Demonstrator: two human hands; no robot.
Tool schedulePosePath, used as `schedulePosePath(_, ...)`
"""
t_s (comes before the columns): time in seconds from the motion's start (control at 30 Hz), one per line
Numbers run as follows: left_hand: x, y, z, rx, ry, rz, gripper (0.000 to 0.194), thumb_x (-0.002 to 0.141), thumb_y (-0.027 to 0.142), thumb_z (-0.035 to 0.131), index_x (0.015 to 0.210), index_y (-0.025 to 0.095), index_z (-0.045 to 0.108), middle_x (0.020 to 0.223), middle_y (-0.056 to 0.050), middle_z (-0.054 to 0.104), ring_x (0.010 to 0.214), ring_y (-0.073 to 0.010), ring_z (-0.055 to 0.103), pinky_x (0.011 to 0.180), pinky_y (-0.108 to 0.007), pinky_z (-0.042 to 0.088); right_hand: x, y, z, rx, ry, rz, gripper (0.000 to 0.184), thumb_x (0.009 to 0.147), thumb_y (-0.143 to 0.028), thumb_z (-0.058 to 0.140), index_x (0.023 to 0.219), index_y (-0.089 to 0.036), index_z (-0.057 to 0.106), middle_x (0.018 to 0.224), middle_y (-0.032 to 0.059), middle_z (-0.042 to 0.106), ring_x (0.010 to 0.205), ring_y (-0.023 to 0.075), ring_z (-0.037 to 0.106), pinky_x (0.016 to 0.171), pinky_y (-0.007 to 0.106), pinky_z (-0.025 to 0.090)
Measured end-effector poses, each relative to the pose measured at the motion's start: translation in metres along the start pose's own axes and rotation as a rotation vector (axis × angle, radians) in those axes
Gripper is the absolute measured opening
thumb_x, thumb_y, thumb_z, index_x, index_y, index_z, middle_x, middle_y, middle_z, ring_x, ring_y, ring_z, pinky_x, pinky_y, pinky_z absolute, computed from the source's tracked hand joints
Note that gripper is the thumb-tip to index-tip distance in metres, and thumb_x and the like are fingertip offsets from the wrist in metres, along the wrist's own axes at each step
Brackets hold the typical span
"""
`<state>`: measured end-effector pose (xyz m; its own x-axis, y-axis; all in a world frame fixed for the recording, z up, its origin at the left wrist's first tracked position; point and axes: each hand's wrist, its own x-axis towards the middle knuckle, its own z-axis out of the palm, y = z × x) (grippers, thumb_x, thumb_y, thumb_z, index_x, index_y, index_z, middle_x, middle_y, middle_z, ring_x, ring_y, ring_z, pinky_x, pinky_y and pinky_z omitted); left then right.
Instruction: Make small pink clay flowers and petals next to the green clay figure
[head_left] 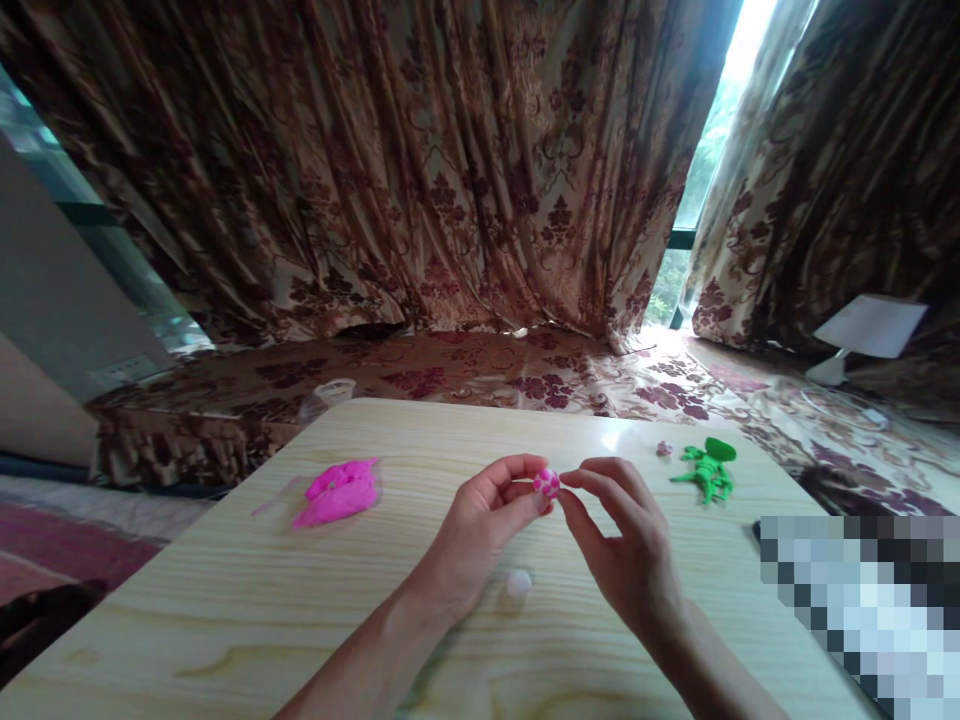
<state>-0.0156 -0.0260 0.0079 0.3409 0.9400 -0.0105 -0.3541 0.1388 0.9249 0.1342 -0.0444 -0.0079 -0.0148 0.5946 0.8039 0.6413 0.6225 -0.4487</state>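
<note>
Left hand (487,505) pinches pink-and-white ball (550,482); right hand (631,530) at its edge (can't tell if pinching). White round piece (519,582) lies on wood-grain table (247,590) nearby.

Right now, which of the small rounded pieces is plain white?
The white piece resting on the table, nearest the person. The pink-spotted ball is held in the left hand; the small pinkish piece lies beside the green figure.

Daylight from upper-right window (703,180), dim curtains (450,180), glare on tabletop (611,438), stretched edges, pixelated lower-right corner
</note>
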Motion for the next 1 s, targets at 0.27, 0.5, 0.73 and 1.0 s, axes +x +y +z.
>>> schedulePosePath(0.27,-0.0009,-0.0004,0.0035,0.092,-0.024,0.064,0.029,0.072,0.019,0.065,0.101,0.016,0.059,0.092,-0.005,0.065,0.087,-0.0135,0.057,0.082,-0.024,0.043,0.0009,0.0000,-0.0015,0.016,-0.031,-0.001,0.015,0.079,-0.014,0.057,0.092,-0.021,0.061,0.086,0.0052,0.057,0.081,0.0176,0.054,0.071,0.034,0.045)
schedulePosePath(0.5,-0.0001,-0.0010,0.0022,0.136,-0.023,0.091,0.026,0.073,0.021,0.064,0.098,0.016,0.059,0.094,-0.005,0.063,0.090,-0.0144,0.056,0.083,-0.025,0.042,0.0007,0.0015,-0.0011,0.023,-0.049,-0.014,0.016,0.079,-0.012,0.057,0.091,-0.020,0.061,0.085,0.0049,0.057,0.080,0.0172,0.053,0.070,0.033,0.044)
schedulePosePath(0.73,0.0012,-0.0040,0.0002,0.158,-0.011,0.105,0.028,0.073,0.023,0.064,0.099,0.016,0.059,0.094,-0.005,0.063,0.089,-0.0142,0.055,0.084,-0.027,0.042,0.0002,0.0015,-0.0030,0.034,-0.040,-0.003,0.015,0.079,-0.010,0.056,0.091,-0.019,0.061,0.086,0.0048,0.056,0.081,0.0165,0.052,0.072,0.033,0.043)
schedulePosePath(1.0,0.0002,-0.0031,0.0007,0.171,-0.009,0.120,0.028,0.074,0.022,0.063,0.101,0.017,0.058,0.092,-0.003,0.062,0.085,-0.0110,0.055,0.080,-0.022,0.042,0.0010,0.0013,-0.0035,0.033,-0.044,-0.004,0.015,0.077,-0.011,0.060,0.089,-0.019,0.060,0.086,0.0047,0.056,0.081,0.0169,0.053,0.072,0.034,0.043)
